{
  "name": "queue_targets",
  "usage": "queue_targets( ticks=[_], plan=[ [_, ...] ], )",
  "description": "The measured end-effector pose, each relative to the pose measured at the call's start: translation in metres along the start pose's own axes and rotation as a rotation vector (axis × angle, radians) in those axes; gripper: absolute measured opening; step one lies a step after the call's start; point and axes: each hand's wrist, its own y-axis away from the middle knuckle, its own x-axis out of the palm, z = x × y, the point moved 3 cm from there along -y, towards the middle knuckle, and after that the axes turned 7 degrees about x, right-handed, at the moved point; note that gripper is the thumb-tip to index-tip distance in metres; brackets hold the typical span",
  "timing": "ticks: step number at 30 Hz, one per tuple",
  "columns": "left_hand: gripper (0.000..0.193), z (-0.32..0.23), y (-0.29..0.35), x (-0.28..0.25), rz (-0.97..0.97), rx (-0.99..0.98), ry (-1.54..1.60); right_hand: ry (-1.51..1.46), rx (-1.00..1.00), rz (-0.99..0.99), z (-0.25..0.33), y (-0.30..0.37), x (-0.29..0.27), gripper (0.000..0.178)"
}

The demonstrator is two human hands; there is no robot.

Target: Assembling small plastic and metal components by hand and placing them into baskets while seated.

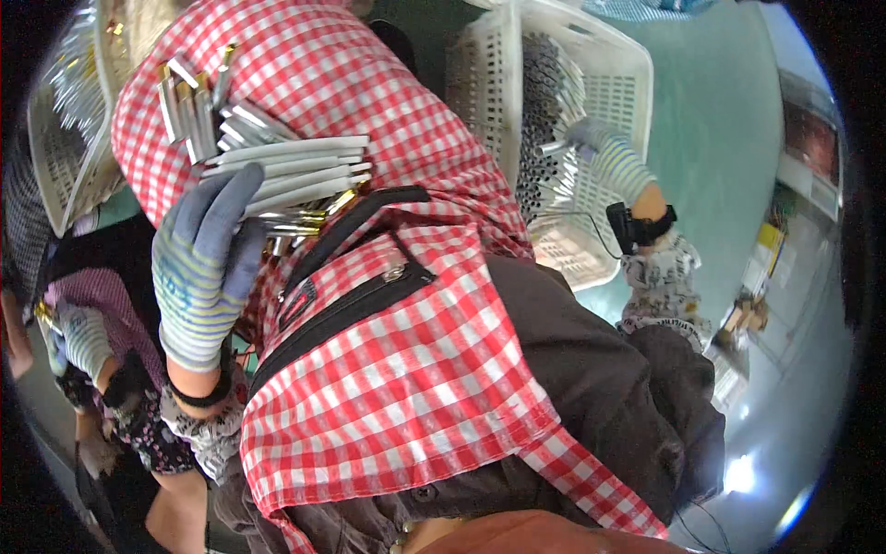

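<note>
A red-and-white checked apron (397, 360) covers my lap, with several slim tubes on it, some silver with gold ends. My left hand (205, 263), in a grey glove with a striped cuff, bends its fingers over the left ends of a bunch of white tubes (309, 169); its grip is partly hidden. Above it lie shorter silver tubes (197, 115). On the right, my gloved right hand (609, 157) reaches into a white plastic basket (628, 60) and pinches a short silvery tube (554, 148). Packed tubes (540, 111), dark ends showing, fill part of that basket.
Another white basket (60, 175) with shiny tubes stands at the far left. Close by, another person's gloved hand (83, 337) holds something gold-tipped. A green surface (711, 120) extends right of my basket. A black band with a device (637, 226) is on my right wrist.
</note>
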Motion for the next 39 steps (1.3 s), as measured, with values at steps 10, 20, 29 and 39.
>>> queue_targets(
  ticks=[10, 20, 29, 39],
  plan=[
    [0.044, 0.016, 0.007, -0.003, 0.006, 0.010, -0.004, 0.061, 0.697, 0.456, -0.124, 0.070, 0.217, 0.047],
    [0.035, 0.053, 0.011, -0.009, -0.155, -0.205, 0.060, 0.231, 0.403, 0.794, -0.121, 0.078, 0.231, 0.031],
    [0.039, 0.085, -0.041, -0.003, -0.125, -0.048, -0.222, 0.087, -0.308, 0.022, 0.168, -0.036, -0.046, 0.032],
    [0.026, 0.099, -0.052, 0.037, 0.004, -0.165, -0.396, 0.171, -0.769, -0.178, 0.334, -0.071, -0.040, 0.025]
  ],
)
